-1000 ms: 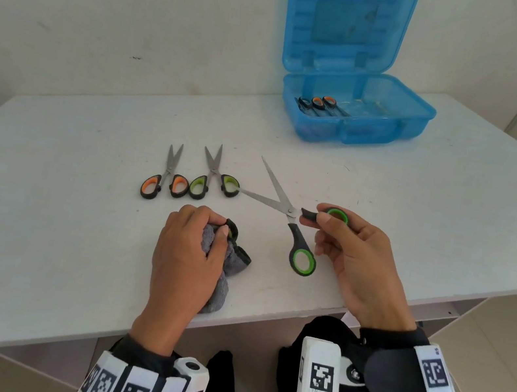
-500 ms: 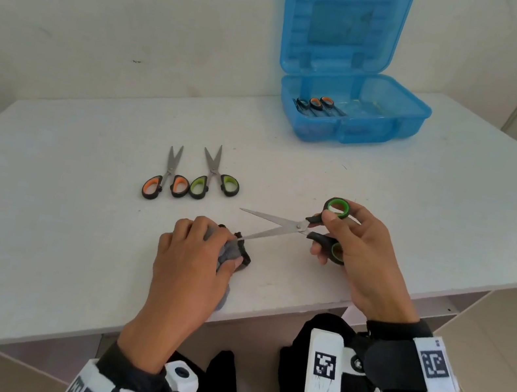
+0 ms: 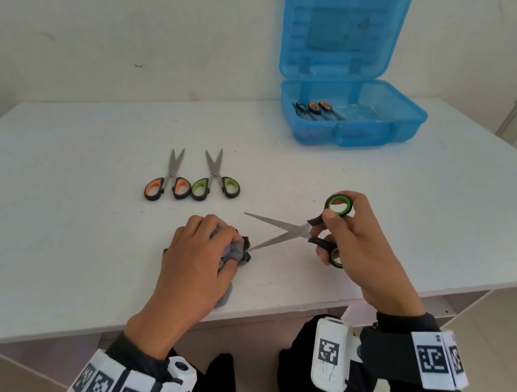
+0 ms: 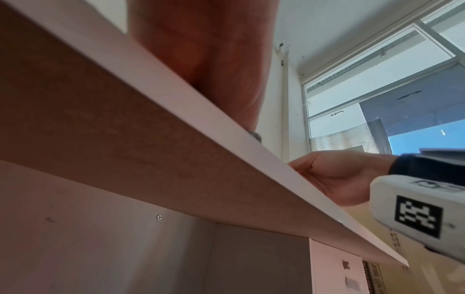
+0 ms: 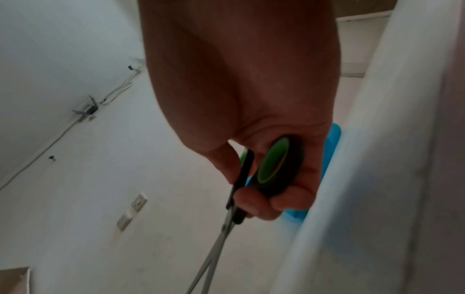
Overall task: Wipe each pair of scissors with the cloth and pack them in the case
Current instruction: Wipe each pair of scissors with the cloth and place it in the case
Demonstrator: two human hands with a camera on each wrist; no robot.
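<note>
The white table [image 3: 57, 212] carries everything. At its far right stands the blue plastic case [image 3: 401, 124], lid up, with scissors already lying in its left part; I make out orange handle loops there, the count uncertain.

Near the table's middle lie two pairs not yet handled: the orange-handled scissors [image 3: 168, 180] and, touching them at the loops, the small green-handled scissors [image 3: 217, 178], both with blades pointing away from me.

My left hand [image 3: 200, 261] rests near the front edge, fingers curled round the bunched grey cloth [image 3: 235, 252]. My right hand [image 3: 359, 244] pinches the large green-handled scissors [image 3: 292, 233] by the handles, thumb at the upper loop, other fingers round the lower one.

Those scissors are spread wide. Their long axis runs right to left, handles at my right hand, points toward my left. The lower blade's tip meets the cloth; the upper blade stands clear of it.

Judgement: the wipe is at its start. The cloth hand is the nearer to the blades, and should travel along the lower blade toward the pivot.
</note>
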